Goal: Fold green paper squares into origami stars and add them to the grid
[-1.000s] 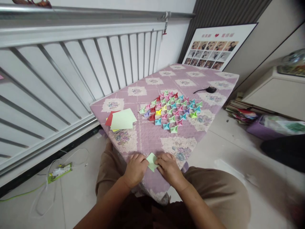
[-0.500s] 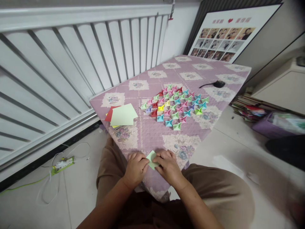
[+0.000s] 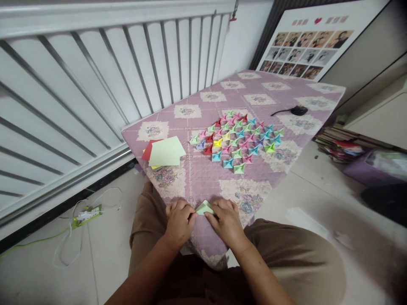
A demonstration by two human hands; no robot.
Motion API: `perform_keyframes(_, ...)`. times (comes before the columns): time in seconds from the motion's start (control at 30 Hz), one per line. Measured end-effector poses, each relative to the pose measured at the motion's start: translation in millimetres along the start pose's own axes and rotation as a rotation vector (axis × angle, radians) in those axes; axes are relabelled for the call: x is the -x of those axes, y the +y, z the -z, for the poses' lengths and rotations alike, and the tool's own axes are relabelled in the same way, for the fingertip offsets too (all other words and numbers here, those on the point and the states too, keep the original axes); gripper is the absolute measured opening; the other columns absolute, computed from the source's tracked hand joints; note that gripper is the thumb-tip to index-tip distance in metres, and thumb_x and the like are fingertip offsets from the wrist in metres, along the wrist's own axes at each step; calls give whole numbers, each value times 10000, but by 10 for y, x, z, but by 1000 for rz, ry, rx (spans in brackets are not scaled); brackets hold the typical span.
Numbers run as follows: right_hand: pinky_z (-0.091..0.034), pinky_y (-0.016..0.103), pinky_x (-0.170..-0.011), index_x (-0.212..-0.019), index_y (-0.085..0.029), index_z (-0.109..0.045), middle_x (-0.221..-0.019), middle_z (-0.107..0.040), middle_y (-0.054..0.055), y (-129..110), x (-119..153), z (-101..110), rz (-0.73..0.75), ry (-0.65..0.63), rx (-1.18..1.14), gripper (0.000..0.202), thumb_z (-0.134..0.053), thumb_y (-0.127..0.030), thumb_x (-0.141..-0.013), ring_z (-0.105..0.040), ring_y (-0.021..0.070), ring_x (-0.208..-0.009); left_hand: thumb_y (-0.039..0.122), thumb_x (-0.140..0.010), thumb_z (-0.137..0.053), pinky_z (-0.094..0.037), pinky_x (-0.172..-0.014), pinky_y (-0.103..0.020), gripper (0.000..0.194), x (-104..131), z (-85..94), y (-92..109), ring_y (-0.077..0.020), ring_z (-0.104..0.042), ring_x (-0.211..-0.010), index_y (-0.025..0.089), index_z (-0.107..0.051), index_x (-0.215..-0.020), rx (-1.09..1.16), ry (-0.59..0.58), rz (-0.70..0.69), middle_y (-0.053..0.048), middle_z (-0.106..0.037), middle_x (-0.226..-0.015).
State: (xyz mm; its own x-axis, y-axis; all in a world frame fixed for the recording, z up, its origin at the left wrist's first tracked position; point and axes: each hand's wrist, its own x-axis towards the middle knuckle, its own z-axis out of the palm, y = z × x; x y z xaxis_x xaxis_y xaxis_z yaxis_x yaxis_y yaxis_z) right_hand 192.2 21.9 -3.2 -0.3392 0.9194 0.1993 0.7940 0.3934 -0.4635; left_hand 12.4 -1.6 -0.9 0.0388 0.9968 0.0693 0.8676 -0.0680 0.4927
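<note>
Far L, beside the white radiator (image 3: 159, 59), we've a power strip (image 3: 86, 216) w/ cables on the floor. Next, at the table's L edge, our paper sheets (image 3: 165, 151) lie in a loose pile: pale green on top, red & yellow showing under. They're flat & unfolded; we can't count them.

Our left hand (image 3: 180, 221) rests at the near end of the tablecloth (image 3: 203, 182), thumb & forefinger drawn close on the L corner of the small green paper (image 3: 204, 207). That's btwn our 2 hands, flat on the cloth & approx. triangular, so we'd judge it part-folded, w/o the raised points of the finished ones. Our right hand (image 3: 227, 220) covers its R side, fingers curled over the top, thumb near the lower edge w/ a narrow gap; can't tell how hard it presses.

Beyond, mid-table, the folded pieces (image 3: 236, 142) stand in slanting rows, approx. 35-40: green, pink, red, yellow, blue, purple. Those look done; the 1 in our hands & the flat pile don't.

Further R: photo board (image 3: 321, 27) behind the table, black object w/ a thin tail (image 3: 299, 111) on the cloth, then stacked books/papers (image 3: 332, 148) & a purple bin (image 3: 359, 169) below.
</note>
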Motion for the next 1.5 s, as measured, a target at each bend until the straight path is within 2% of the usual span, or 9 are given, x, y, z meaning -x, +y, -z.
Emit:
perform_keyframes(0.37, -275, 388, -878, -754, -214, -625, -867, -596, 23, -18, -28, -36, -66, 71, -15, 214, -537, -367, -876, -511, 194, -896, 309, -847, -586, -287, -849, -406, 155, -88, 49, 36, -208, -496, -908, 219, -644, -734, -57, -84, 36, -24, -603, -888)
perform_keyframes(0.63, -278, 372, -823, -686, -212, -609, -852, -594, 20, -25, -46, -77, -124, 100, 1, 215, -593, -369, -832, -499, 195, -869, 299, -810, -620, -279, -844, -407, 123, -133, 68, 46, -219, -490, -938, 226, -640, -713, -50, -117, 62, -12, -602, -887)
perform_keyframes(1.0, -283, 387, -844, -657, -220, -614, -898, -604, 28, -15, -45, -117, -138, 125, 6, 205, -620, -363, -804, -508, 210, -900, 305, -794, -611, -291, -852, -411, 157, -221, 120, 52, -233, -509, -953, 209, -624, -671, -75, -213, 99, -22, -615, -877)
perform_keyframes(1.5, -299, 383, -792, -624, -218, -588, -904, -580, 47, -41, -39, -122, -154, 162, 63, 230, -624, -368, -794, -472, 224, -878, 307, -793, -596, -305, -872, -427, 168, -274, 143, 41, -234, -526, -921, 199, -634, -670, -111, -245, 64, -39, -621, -871)
